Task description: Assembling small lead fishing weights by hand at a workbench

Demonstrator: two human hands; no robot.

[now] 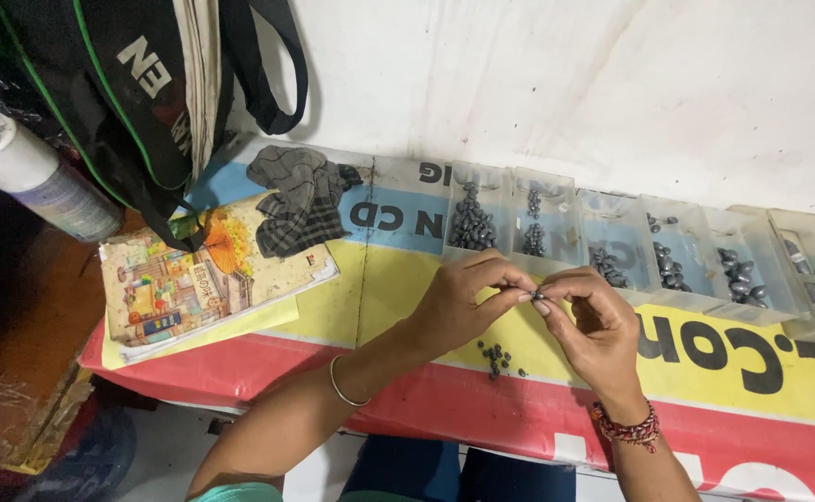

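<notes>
Two bare hands meet over the middle of the bench top (407, 279), a flat surface covered with a printed banner in yellow, red and blue. The left hand (459, 302), a thin bangle at its wrist, and the right hand (598, 330), a red beaded band at its wrist, both close thumb and forefinger on one small dark bead (538, 295) held between the fingertips above the yellow band; the remaining fingers are curled in. Whether anything threads through the bead cannot be told at this size. Just beneath the hands, near the front edge where yellow meets red, a small cluster of loose beads (496, 358) lies on the banner, judged to be stock waiting to be handled. No finished pieces can be made out, so progress cannot be graded beyond one bead in hand. Further back, along the rear edge by the white wall, a row of clear plastic trays (696, 228) holds sorted dark beads and weights of several sizes. At the left end lie an illustrated booklet (180, 279), overhanging the corner, and a checked cloth (301, 195), with a dark bag (138, 93) hanging above. Open surface remains between hands and trays, and to the right along the front edge.
</notes>
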